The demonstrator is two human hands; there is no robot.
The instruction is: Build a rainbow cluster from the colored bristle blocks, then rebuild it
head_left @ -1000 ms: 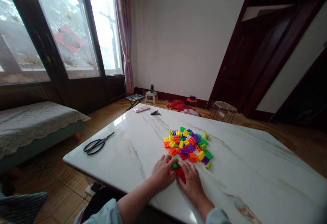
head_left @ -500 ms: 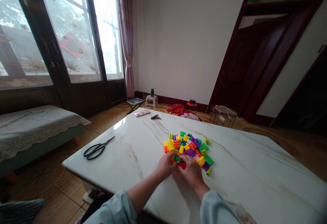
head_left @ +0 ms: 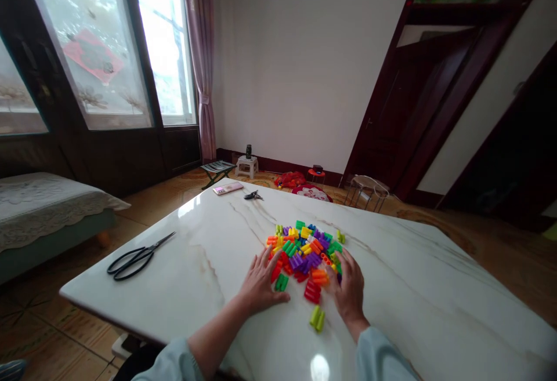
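Note:
A loose heap of colourful plastic building blocks (head_left: 304, 260) lies on the white marble-patterned table (head_left: 209, 323). My left hand (head_left: 262, 281) rests at the heap's left side, fingers spread, its thumb below a green block (head_left: 281, 282). On the other side my right hand (head_left: 349, 285) curves around the right edge with its fingers apart, hiding some blocks there. Between the hands lie a red block (head_left: 312, 291) and an orange block (head_left: 320, 277). A yellow-green block (head_left: 317, 319) sits apart, nearer to me. Neither hand visibly holds a block.
Black-handled scissors (head_left: 138, 258) lie on the table's left side. Toward the far edge are a phone (head_left: 228, 188) and a small dark keyring-like item (head_left: 253, 195). Beyond the table stand a white stool (head_left: 246, 166) and a folding stool (head_left: 217, 169).
My hands were together over the near side of the heap; now they are apart at its two sides. Blocks have spread toward me, including a yellow-green one. The view has turned slightly right.

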